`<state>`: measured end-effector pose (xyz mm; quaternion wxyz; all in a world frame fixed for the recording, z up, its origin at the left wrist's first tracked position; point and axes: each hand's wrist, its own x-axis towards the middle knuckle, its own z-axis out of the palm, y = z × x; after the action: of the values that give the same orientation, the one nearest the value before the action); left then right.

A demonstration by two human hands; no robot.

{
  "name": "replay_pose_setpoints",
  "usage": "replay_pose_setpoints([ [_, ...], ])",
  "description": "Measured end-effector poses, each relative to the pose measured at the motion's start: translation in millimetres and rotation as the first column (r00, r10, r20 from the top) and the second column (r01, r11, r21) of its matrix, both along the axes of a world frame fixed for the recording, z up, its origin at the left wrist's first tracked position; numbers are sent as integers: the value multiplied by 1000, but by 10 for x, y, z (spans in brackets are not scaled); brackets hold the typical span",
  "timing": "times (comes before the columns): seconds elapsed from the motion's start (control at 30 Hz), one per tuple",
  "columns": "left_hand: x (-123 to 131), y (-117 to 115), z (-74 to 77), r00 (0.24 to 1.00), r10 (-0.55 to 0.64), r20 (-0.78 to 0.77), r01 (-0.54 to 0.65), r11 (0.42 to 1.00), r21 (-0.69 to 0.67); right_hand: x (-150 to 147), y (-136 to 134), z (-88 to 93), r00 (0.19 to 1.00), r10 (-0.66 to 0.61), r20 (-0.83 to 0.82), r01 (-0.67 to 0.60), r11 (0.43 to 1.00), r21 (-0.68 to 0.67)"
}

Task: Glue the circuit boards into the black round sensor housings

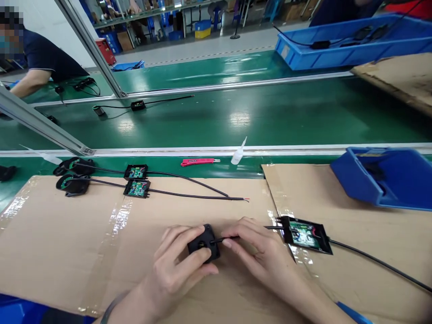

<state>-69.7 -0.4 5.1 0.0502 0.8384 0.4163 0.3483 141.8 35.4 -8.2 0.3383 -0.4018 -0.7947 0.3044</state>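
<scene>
My left hand grips a small black plastic housing between thumb and fingers, over the cardboard. Just right of it, my right hand pinches a black cable whose end meets the housing's side. The cable passes behind my right hand and comes out at an open black case with a green circuit board inside. From that case's far end another length of cable runs to the right edge. How deep the cable end sits in the housing I cannot tell.
Two finished-looking cable assemblies with circuit boards lie at the back left. A pink utility knife and a white dropper bottle lie behind the cardboard. A blue bin stands right. Across the conveyor, a person works at left.
</scene>
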Motion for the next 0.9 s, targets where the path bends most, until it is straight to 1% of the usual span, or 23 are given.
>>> replay_pose_setpoints([
  [0.2, -12, 17, -25, 1000, -24, 20, 25, 999, -24, -5, -21, 28, 999, -6, -45, 8, 999, 47],
  [0.37, -18, 24, -49, 999, -27, 28, 29, 998, -48, -7, -23, 32, 999, -32, -37, 35, 996, 82],
  [0.63, -31, 40, -49, 995, -71, 74, 74, 996, -39, -6, -26, -11, 998, -26, -51, 29, 998, 53],
  [0.9, -53, 68, 1, 996, -84, 35, 87, 993, -85, -19, -23, 18, 998, -36, -50, 39, 997, 65],
])
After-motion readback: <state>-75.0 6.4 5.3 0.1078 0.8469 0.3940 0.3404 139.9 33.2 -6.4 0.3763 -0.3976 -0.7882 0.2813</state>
